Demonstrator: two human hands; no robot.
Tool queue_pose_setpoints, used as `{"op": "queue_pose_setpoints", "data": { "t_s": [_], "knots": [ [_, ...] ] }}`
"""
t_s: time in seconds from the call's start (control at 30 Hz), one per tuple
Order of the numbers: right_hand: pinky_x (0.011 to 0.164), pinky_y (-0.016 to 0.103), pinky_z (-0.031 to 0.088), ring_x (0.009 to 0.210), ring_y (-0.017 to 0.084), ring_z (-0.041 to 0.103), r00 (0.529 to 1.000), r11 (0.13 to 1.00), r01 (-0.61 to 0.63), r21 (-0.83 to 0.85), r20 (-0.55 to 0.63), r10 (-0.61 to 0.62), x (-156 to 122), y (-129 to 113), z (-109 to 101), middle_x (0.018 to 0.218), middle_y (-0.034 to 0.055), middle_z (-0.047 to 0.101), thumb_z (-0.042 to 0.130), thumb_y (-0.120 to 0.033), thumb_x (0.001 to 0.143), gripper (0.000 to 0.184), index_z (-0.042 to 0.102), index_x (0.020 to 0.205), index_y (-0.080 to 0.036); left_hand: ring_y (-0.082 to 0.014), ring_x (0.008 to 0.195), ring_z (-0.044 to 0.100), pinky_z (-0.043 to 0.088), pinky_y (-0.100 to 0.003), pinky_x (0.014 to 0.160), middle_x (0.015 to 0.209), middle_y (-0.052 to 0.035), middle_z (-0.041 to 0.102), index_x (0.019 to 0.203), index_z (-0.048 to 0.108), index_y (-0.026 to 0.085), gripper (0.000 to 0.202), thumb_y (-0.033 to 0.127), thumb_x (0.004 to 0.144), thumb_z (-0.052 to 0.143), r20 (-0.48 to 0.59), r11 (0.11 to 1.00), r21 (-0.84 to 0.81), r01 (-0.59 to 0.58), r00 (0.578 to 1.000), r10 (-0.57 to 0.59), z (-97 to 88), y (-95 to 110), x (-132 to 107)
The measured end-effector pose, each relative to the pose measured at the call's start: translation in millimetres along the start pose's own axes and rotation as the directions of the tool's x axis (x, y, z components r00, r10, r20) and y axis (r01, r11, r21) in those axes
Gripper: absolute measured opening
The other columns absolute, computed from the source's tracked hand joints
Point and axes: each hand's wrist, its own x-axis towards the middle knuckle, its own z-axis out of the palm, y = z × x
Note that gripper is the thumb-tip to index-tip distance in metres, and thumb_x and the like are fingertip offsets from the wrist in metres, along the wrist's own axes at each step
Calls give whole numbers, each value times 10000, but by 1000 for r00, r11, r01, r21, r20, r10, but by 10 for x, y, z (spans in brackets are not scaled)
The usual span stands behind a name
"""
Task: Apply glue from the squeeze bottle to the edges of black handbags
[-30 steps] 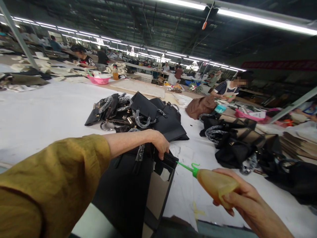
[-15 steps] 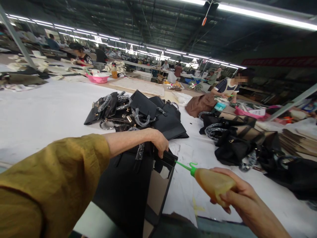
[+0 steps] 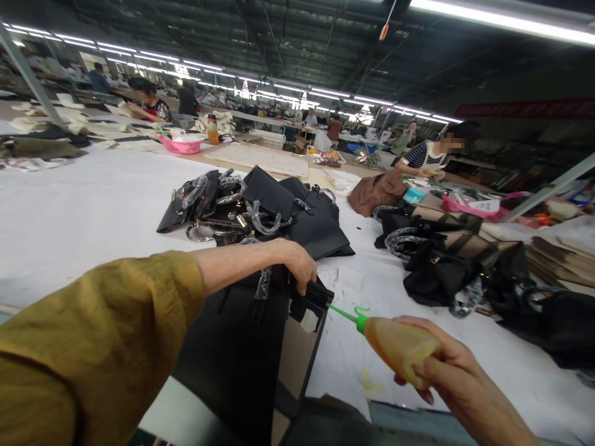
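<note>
In the head view, the black bag (image 3: pixel 232 353) lies at the near side of the white table (image 3: pixel 93 204), in front of a pile of black bags (image 3: pixel 318 229). Its long side runs from near to far, leaning slightly right at the far end, with a tan inner face showing on the right. The left hand (image 3: pixel 300 266) is the nearer one: its bent fingers grip the bag's upper edge close to the far right corner, the thumb mostly hidden. The right hand (image 3: pixel 449 356), well right of the bag, is wrapped around a yellowish bottle (image 3: pixel 400 347). The bottle's long axis points left and slightly far, so its green nozzle (image 3: pixel 344 313) ends right at that corner; whether the tip touches, I cannot tell.
</note>
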Motion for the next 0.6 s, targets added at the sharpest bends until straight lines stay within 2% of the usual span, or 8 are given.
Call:
{"op": "queue_pose_setpoints", "data": {
  "t_s": [0.33,0.5,0.6],
  "knots": [
    [344,252,312,512,250,604,1000,995,-4,99,22,2,11,49,-48,691,74,657,716,-330,601,503,536,1052,-201,-168,687,585,416,-237,585,782,7,697,929,721,224,282,258,660,645,-11,1000,19,4,1000,-3,23,38,42],
    [338,187,251,454,166,556,995,974,-84,212,75,70,20,156,-1,692,53,641,761,-395,606,493,586,1014,-183,-164,685,580,399,-228,541,792,1,688,941,712,218,286,278,670,643,-8,999,43,22,1000,-21,27,75,48],
    [362,188,284,481,138,535,994,954,-109,279,56,97,38,248,8,713,40,628,760,-396,639,433,606,980,-177,-159,686,579,396,-218,534,791,2,688,932,713,224,277,279,670,644,-15,998,51,25,1000,-25,31,86,50]
  ]
}}
